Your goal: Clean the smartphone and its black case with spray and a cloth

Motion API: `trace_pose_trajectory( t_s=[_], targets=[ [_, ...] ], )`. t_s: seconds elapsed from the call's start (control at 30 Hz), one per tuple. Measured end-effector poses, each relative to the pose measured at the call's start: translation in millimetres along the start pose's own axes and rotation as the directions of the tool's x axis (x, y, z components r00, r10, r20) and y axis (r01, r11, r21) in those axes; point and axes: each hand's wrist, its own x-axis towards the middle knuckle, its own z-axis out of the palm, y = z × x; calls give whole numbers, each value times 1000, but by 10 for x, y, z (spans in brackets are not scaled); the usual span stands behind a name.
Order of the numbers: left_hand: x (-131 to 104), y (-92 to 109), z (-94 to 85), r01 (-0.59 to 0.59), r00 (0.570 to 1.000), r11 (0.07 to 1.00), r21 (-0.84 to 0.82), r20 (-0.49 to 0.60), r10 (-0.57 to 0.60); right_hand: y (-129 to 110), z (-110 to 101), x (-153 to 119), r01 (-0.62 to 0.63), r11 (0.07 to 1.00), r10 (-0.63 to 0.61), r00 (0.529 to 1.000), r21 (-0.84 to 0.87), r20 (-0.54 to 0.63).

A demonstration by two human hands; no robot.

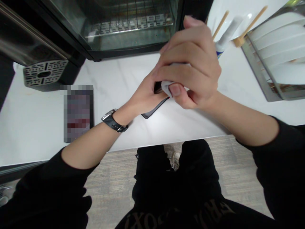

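Observation:
My right hand (193, 63) is closed, its thumb and fingers pinching a white wipe or cloth (166, 86), mostly covered by the fingers. Directly beneath it, my left hand (145, 93) reaches in from the left with a watch (114, 121) on the wrist. The left thumb lies over a dark flat slab that looks like a phone (154, 110); one rounded corner shows below the hand. The left fingers are largely hidden behind the right hand, which overlaps them.
On the white counter (111, 79), a blurred-out dark rectangle (78, 116) lies left. Behind stand a glass-fronted oven (133, 41) and a slotted drip tray (45, 73). At right are a white bottle (226, 35), wooden-handled items (252, 24) and a rack of white plates (281, 41).

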Motion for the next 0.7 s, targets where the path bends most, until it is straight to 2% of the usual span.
trace_pose_trajectory(
  t_s=[0.1, 0.17, 0.23, 0.3, 0.37, 0.4, 0.43, 0.47, 0.57, 0.63, 0.7],
  targets=[
    [5, -19, -4, 30, 999, 1000, -9, 18, -30, -21, 1, -16, -54, 999, 54, 999, 7, 6],
    [-3, 13, -18, 57, 998, 997, -46, 7, -57, -109, 24, -1, -36, 999, 38, 997, 33, -61],
    [-10, 52, -31, 59, 998, 995, -84, 5, -59, -217, 62, 25, -115, 986, 130, 984, 123, -124],
    [-11, 78, -41, 50, 999, 993, -105, 12, -49, -303, 109, 44, -307, 909, 358, 921, 280, -152],
    [-5, 85, -47, 41, 999, 992, -119, 16, -40, -336, 163, 43, -482, 747, 587, 802, 458, -114],
    [-1, 83, -48, 40, 999, 991, -125, 16, -38, -333, 191, 35, -528, 666, 660, 746, 526, -86],
    [4, 79, -47, 41, 999, 990, -132, 15, -39, -321, 218, 26, -544, 611, 698, 713, 575, -68],
    [9, 75, -45, 43, 999, 990, -136, 15, -42, -307, 242, 17, -546, 583, 713, 698, 602, -57],
    [20, 93, -37, 55, 999, 989, -139, 11, -54, -304, 269, 15, -538, 582, 713, 698, 610, -64],
    [18, 135, -38, 58, 998, 989, -134, 11, -57, -346, 238, 34, -546, 612, 710, 698, 572, -94],
    [4, 183, -47, 61, 998, 991, -118, 17, -60, -383, 182, 51, -516, 719, 634, 761, 465, -135]
  ],
)
